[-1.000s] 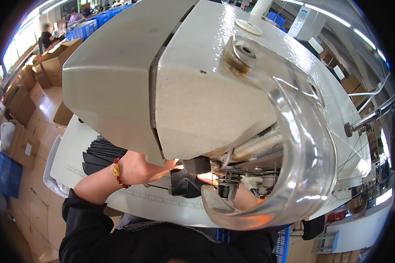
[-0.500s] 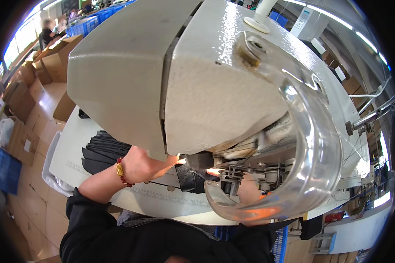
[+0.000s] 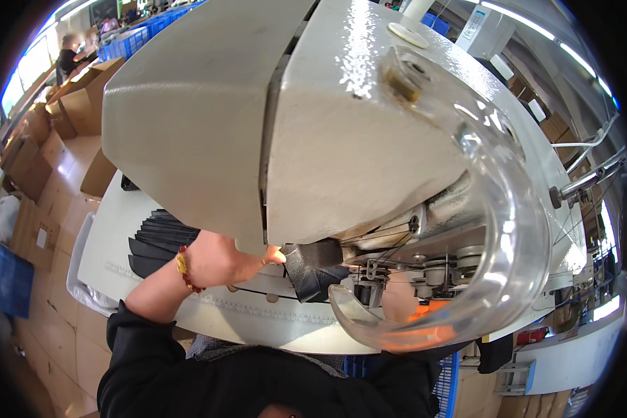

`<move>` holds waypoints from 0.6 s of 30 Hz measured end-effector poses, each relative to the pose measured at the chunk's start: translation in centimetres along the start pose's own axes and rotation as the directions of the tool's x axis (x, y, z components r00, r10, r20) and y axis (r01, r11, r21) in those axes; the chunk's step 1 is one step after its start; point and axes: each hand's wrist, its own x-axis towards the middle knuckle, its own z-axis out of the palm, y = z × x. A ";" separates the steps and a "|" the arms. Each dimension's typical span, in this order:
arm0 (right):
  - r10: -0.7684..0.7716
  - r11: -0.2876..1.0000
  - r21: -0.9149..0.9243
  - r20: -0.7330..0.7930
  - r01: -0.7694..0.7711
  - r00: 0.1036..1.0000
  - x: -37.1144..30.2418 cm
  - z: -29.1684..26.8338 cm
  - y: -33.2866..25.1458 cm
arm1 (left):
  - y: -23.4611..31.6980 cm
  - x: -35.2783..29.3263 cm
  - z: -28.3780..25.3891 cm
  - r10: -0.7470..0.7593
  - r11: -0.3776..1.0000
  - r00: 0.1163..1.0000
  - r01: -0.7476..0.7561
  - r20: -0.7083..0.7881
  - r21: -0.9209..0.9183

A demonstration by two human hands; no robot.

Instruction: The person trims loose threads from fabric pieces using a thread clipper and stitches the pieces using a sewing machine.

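A grey-white sewing machine head [image 3: 369, 153] fills the middle and covers part of both hands. Beneath it lies a black folded piece of material [image 3: 312, 268], its front corner pointing toward me. My left hand [image 3: 219, 261], with a red and gold bracelet at its wrist, reaches in from the left; its fingertips come together at the piece's left edge, and the machine hides some fingers. Seen through the curved clear guard [image 3: 515, 258], my right hand [image 3: 399, 296] is beside the metal needle and presser parts [image 3: 369, 279]. Its fingers are hidden. Something orange [image 3: 432, 306] shows beside it.
A row of black pieces [image 3: 157, 240] is fanned out on the white table [image 3: 258, 324], left of the machine. Cardboard boxes [image 3: 83, 104] and a blue crate [image 3: 10, 279] stand on the floor at left. Another person [image 3: 70, 59] sits far off at upper left.
My left hand has shifted slightly left. The right fingertips that showed at the black piece's right edge are out of sight now. The piece sits slightly farther right.
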 end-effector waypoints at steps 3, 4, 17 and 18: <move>-0.021 0.999 -0.024 -0.019 0.021 1.000 -0.2 0.0 -0.4 | -0.7 -0.5 -0.2 -0.312 0.925 0.941 0.332 0.132 -0.182; -0.028 0.999 -0.034 -0.025 0.027 0.999 -0.2 -0.1 -0.4 | -1.0 -0.1 0.1 -0.318 0.923 0.939 0.338 0.130 -0.184; -0.437 0.864 -0.205 0.143 0.459 0.888 -1.7 1.6 -4.2 | -3.0 -0.5 1.6 -0.177 0.949 0.981 0.192 0.084 -0.251; -0.573 0.721 -0.391 0.127 0.572 0.809 -0.3 1.6 -5.8 | -3.1 -0.9 1.5 -0.206 0.946 0.973 0.225 0.102 -0.231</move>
